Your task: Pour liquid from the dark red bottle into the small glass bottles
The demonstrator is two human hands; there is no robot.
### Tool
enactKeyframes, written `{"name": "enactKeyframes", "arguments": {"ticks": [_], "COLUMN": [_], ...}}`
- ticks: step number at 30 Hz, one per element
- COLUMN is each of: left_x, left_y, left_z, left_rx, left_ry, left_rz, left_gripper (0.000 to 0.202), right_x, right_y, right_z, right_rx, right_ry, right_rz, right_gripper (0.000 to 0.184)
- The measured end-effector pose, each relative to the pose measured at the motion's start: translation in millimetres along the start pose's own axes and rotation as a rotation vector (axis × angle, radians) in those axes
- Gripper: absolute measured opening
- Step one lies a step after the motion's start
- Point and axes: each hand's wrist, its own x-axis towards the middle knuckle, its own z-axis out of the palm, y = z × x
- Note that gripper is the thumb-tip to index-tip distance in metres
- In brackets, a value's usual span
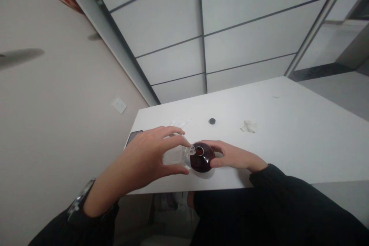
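Observation:
My left hand [155, 152] is closed around a clear bottle [186, 154], tipped sideways so its neck points right. The neck meets the round mouth of a dark red, rounded bottle [201, 163] on the table; whether liquid is flowing I cannot make out. My right hand [227, 154] curls around the right side of the dark red bottle, thumb in front and fingers behind. Farther back lies a small dark cap [212, 121].
The white table [288, 134] runs off to the right. On it lie a crumpled tissue [249, 126] and, at the left edge behind my wrist, a dark phone-like object [134, 136]. A wall with a socket [119, 105] stands left; white panelled doors [178, 61] rise behind.

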Motion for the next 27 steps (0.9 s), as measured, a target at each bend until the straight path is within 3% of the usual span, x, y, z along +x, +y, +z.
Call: {"name": "enactKeyframes", "arguments": {"ticks": [27], "left_x": [5.6], "left_y": [3.9], "left_z": [-7.6], "left_rx": [0.097], "left_ry": [-0.055], "left_rz": [0.002], "left_gripper": [0.045], "right_x": [0.3], "right_y": [1.2], "right_z": [0.1], "right_rx": [0.000], "right_ry": [-0.005], "right_rz": [0.003], "right_gripper": [0.076]}}
